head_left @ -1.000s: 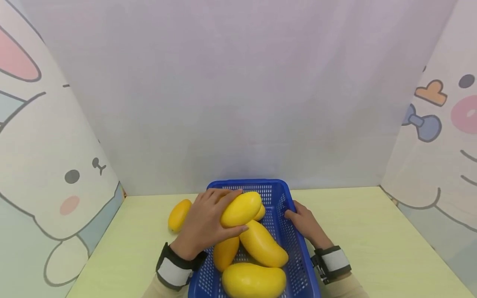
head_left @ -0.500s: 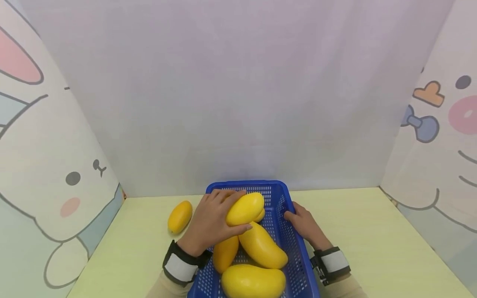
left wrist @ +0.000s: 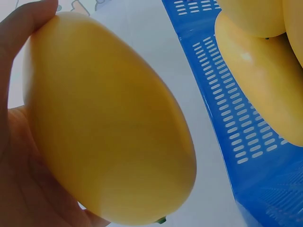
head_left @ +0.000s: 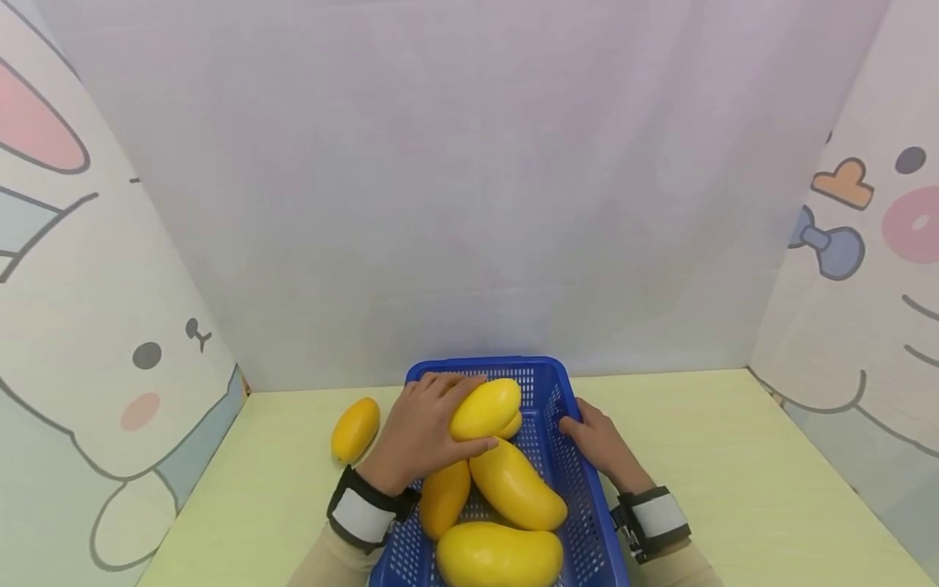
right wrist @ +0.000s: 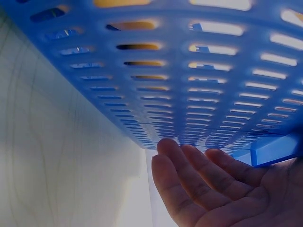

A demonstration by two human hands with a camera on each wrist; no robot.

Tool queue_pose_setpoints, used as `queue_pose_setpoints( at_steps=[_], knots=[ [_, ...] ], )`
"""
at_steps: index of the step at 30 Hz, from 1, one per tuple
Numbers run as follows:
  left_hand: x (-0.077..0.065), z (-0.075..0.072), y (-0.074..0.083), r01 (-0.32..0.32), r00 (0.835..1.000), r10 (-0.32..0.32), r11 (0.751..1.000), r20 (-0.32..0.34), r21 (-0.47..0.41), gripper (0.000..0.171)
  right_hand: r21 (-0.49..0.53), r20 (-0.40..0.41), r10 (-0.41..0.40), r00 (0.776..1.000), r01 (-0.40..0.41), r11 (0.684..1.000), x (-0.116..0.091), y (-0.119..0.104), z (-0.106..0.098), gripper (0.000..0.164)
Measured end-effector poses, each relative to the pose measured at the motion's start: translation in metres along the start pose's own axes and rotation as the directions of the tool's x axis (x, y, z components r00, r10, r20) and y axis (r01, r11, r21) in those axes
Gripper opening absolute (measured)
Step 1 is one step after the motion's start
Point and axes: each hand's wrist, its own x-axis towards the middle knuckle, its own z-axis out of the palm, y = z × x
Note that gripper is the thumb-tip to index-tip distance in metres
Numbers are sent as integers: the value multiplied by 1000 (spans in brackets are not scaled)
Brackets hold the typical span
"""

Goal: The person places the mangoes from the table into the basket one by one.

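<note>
My left hand (head_left: 425, 432) grips a yellow mango (head_left: 487, 409) above the far part of a blue plastic basket (head_left: 480, 360). In the left wrist view this mango (left wrist: 111, 120) fills much of the picture, fingers and thumb curled about it, a small green stem spot at its end. On the basket's right side, my right hand (head_left: 601, 440) holds the rim, thumb over the inner edge. Its fingers (right wrist: 203, 179) lie along the slotted outer wall (right wrist: 175, 85) in the right wrist view. Several mangoes lie in the basket, including a curved one (head_left: 517, 484) and a front one (head_left: 500, 554).
Left of the basket, a smaller orange-yellow mango (head_left: 355, 430) lies on the pale yellow-green table (head_left: 704, 456). A plain light curtain (head_left: 469, 204) hangs behind the table. Panels with cartoon animals (head_left: 95, 342) stand at both sides.
My left hand has shifted slightly right with the mango, uncovering more of the mango on the table. My right hand and the basket stay almost in place.
</note>
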Motion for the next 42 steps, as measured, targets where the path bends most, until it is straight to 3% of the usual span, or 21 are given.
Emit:
queue_pose_setpoints(
  at_steps=[9,19,34,42],
  knots=[
    [7,7,-6,-12,999,13,1000,46,-16,75,-6,-5,-10,1000,10,1000,3,1,3,38],
    [12,18,-12,34,991,-25,997,130,-65,74,-22,-18,5,1000,-6,1000,5,0,4,37],
    [20,34,-22,106,957,-81,991,280,-78,75,-17,-24,3,1000,-3,1000,11,0,7,38],
    [18,39,-25,110,952,-89,992,293,-55,76,-19,-27,-5,1000,4,1000,8,-3,6,37]
  ],
)
